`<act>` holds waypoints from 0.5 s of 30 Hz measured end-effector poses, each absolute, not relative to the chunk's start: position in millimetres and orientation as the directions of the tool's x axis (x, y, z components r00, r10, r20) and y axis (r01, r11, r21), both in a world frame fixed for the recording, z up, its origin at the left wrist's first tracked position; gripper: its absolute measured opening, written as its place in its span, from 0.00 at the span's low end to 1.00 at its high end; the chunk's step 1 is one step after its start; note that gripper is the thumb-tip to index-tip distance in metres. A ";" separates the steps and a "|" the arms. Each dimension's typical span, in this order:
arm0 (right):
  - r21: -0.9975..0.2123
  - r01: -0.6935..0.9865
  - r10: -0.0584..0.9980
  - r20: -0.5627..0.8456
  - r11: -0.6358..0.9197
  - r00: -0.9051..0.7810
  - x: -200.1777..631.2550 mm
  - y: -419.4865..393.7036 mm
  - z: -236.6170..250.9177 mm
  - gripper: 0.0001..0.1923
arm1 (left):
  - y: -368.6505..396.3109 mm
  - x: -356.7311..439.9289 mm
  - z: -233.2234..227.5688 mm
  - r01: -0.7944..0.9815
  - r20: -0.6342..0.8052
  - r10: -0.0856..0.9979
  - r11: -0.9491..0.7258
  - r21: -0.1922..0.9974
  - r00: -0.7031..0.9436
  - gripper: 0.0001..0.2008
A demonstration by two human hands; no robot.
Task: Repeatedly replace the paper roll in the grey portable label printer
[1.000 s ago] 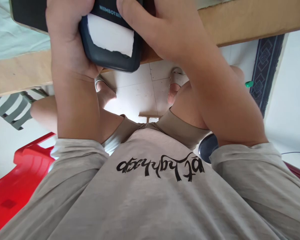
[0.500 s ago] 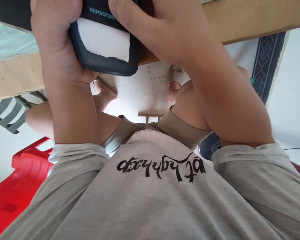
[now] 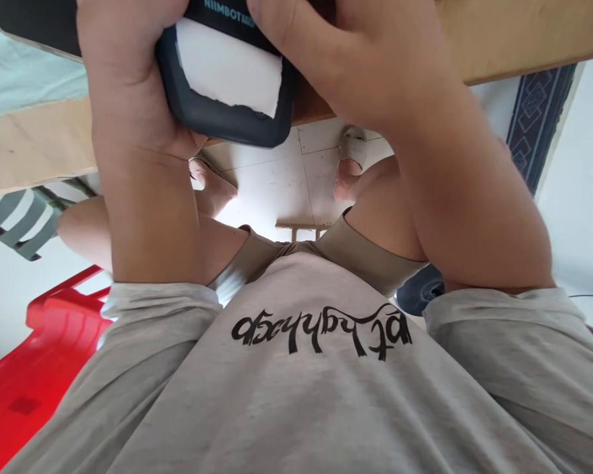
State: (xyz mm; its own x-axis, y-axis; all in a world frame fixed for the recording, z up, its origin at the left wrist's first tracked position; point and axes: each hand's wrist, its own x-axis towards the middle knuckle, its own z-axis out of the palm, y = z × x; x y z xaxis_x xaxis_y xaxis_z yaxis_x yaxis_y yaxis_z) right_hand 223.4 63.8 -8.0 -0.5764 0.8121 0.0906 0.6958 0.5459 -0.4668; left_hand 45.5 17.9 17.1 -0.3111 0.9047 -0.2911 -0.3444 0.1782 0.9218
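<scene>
A dark blue-grey label printer point(image 3: 227, 118) marked NIIMBOT sits at the top of the head view, with a white paper strip point(image 3: 230, 66) sticking out of it. My left hand point(image 3: 123, 79) is wrapped around the printer's left side and holds it. My right hand point(image 3: 340, 59) lies over its upper right part, with the thumb pressed on the top by the lettering. The printer's upper end is cut off by the frame. Both hands are level with the edge of a wooden table point(image 3: 524, 33).
A dark flat object point(image 3: 34, 23) lies on pale cloth point(image 3: 20, 79) on the table at top left. Below are my grey shirt point(image 3: 306, 395), bare knees and sandalled feet on white tiles. A red plastic chair point(image 3: 34, 382) stands at lower left, a patterned dark strip point(image 3: 538, 118) at right.
The view shifted slightly; hands and printer slid left, then back right and a little up in the frame. Both hands kept their hold on the printer.
</scene>
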 end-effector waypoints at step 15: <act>-0.372 0.744 0.811 0.045 0.555 -0.583 228.9 66.7 -14.6 0.54 | 13.7 19.6 -5.8 -0.243 -0.187 0.980 0.166 0.956 -0.065 0.10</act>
State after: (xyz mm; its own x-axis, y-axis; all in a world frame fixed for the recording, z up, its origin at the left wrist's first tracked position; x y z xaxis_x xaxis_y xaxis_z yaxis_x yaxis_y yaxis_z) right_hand 228.9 66.7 -14.6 -0.5830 0.8112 0.0454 0.7437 0.5554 -0.3722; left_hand 19.6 13.7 -5.8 -0.0646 0.9803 -0.1865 -0.2433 0.1658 0.9557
